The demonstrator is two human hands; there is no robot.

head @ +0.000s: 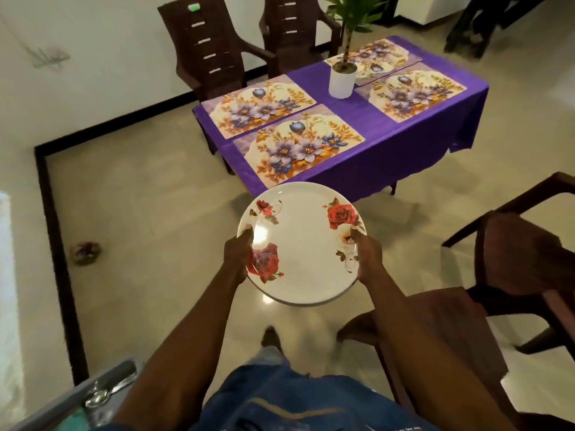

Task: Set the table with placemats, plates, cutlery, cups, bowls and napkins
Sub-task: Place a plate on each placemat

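so, no readable writing anywhere; a small green tag (194, 7) sits on the back of the chair (208, 48) at 11 o'clock, its text too small to make out.

white pot (342, 80) at 1 o'clock on the table holds a thin-stemmed green plant (354, 10); pot stands upright between the mats, its base overlapping the corner of the farthest one.

white plate (301, 242) with red rose prints held level in mid-air at centre, over the floor, near the 6 o'clock edge of the table but not on it. a darker rim shows under its near edge; cannot tell if that is a second plate.

left hand (238, 255) grips the plate's 9 o'clock rim, thumb on top, fingers curled under. right hand (367, 256) grips the 3 o'clock rim the same way.

table under a purple cloth (382, 144) carries four floral placemats: nearest (298, 147), one behind it at 11 o'clock (258, 104), one at 1 o'clock (413, 93), farthest (376, 56).

spoons (105, 391) lie on a grey surface at 7 o'clock. second chair (295, 29) at 12 o'clock, another (522, 275) at 4 o'clock.
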